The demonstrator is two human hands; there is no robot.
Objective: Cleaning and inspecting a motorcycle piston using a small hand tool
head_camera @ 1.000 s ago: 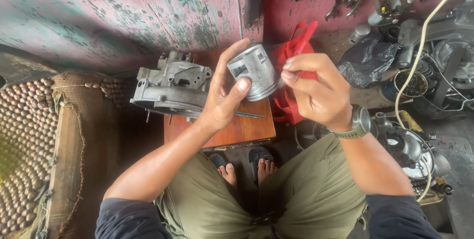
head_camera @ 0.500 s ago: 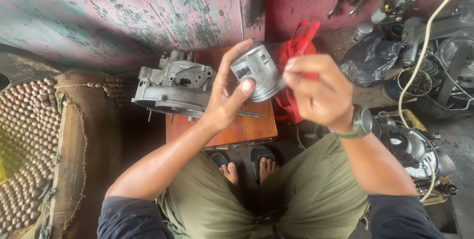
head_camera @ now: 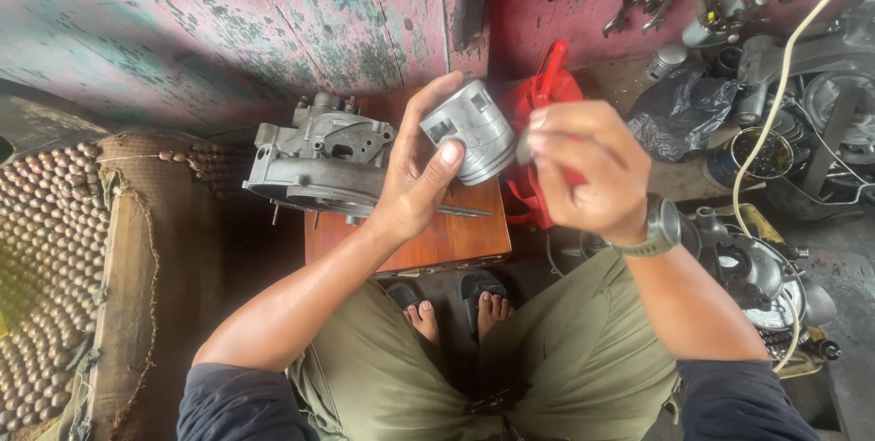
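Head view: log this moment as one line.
left hand: holds grey ribbed metal piston | right hand: fingertips at piston's side | below: brown wooden stool

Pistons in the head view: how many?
1. The grey piston is held up in the left hand, above the wooden stool; the right hand pinches at its edge. Others may be hidden in the parts clutter at right.

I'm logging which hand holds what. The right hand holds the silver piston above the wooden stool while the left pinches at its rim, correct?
Not quite: the head view shows the left hand holding the silver piston and the right hand pinching at its rim. It is above the wooden stool.
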